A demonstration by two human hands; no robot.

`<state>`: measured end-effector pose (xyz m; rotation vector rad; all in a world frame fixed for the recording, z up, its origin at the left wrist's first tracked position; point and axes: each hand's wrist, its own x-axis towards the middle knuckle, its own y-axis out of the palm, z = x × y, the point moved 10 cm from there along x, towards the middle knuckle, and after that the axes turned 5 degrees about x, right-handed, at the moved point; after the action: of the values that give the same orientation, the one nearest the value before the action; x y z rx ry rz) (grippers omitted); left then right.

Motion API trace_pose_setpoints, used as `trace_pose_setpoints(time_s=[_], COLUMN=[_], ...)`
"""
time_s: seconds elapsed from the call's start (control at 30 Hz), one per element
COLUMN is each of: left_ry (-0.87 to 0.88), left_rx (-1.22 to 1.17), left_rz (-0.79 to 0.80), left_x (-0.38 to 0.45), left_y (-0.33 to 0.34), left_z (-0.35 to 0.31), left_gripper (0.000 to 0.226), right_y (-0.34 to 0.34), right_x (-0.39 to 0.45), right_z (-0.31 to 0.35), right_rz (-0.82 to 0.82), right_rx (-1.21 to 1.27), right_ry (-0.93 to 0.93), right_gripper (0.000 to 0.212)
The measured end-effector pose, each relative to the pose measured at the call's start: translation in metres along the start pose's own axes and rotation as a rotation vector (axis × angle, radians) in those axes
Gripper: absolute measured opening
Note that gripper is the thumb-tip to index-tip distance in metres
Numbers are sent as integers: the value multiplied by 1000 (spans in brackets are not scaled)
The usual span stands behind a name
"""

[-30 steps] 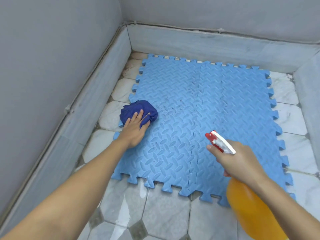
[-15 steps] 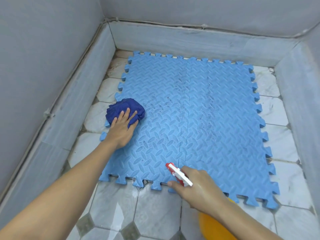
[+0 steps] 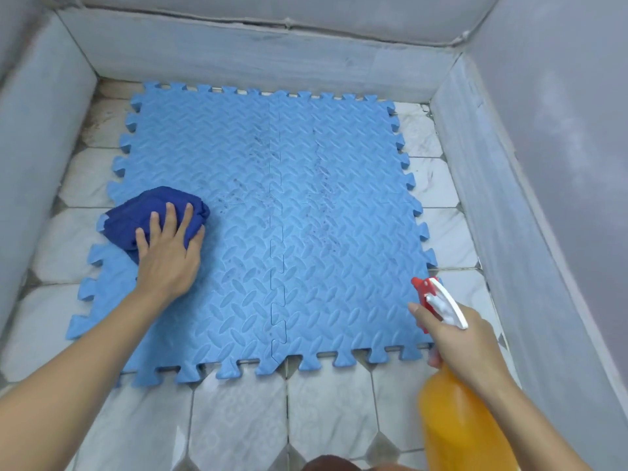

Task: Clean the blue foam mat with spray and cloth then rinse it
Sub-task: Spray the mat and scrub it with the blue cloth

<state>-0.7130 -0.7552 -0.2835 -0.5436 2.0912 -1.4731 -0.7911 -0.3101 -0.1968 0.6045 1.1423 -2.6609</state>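
Observation:
The blue foam mat (image 3: 306, 185), made of interlocking tiles, lies flat on the tiled floor with dark dirt speckles near its middle. A bunched dark blue cloth (image 3: 149, 212) rests on the mat's left edge. My left hand (image 3: 170, 253) presses flat on the cloth, fingers spread over it. My right hand (image 3: 455, 341) grips an orange spray bottle (image 3: 458, 426) with a red and white trigger head (image 3: 438, 300), held at the mat's near right corner, nozzle pointing toward the mat.
Grey marble skirting and grey walls (image 3: 238, 52) close in the floor on the left, far and right sides. White marble floor tiles (image 3: 238, 416) show in front of the mat and along its sides. A brown blurred shape (image 3: 329, 464) sits at the bottom edge.
The view swung leftward, bringing the right wall into sight. My right hand with the spray bottle moved from the mat's near middle edge to its near right corner. The left hand stays on the cloth.

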Motion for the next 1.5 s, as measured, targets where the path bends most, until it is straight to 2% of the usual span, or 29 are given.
trace_pose_setpoints(time_s=[0.17,0.27,0.5,0.73,0.93,1.1,1.33,1.5], left_ry=[227,284,366,365,378,387,365,317], left_rx=[82,174,264,279,302,296,283,251], left_rz=[115,167,65,-40,-35,-35,-12,-53], left_x=[-3,-7,-16,-15,-16,-14,-16,-15], left_y=[24,39,37,35,37,34,32,39], left_z=[-66,-75,-61,-62,-65,-67,-68,-66], left_gripper=[61,68,83,64,67,65,65,66], right_y=[13,26,39,2,-20,-36,-44,-31], right_x=[2,10,60,100,99,69,18,7], right_z=[10,40,81,114,89,48,-15,-18], right_rz=[28,78,95,-41,-121,-137,-154,-118], right_rx=[54,32,235,387,326,109,95,130], right_ry=[13,-44,-52,-137,-44,14,143,84], right_gripper=[31,33,32,28,32,40,39,38])
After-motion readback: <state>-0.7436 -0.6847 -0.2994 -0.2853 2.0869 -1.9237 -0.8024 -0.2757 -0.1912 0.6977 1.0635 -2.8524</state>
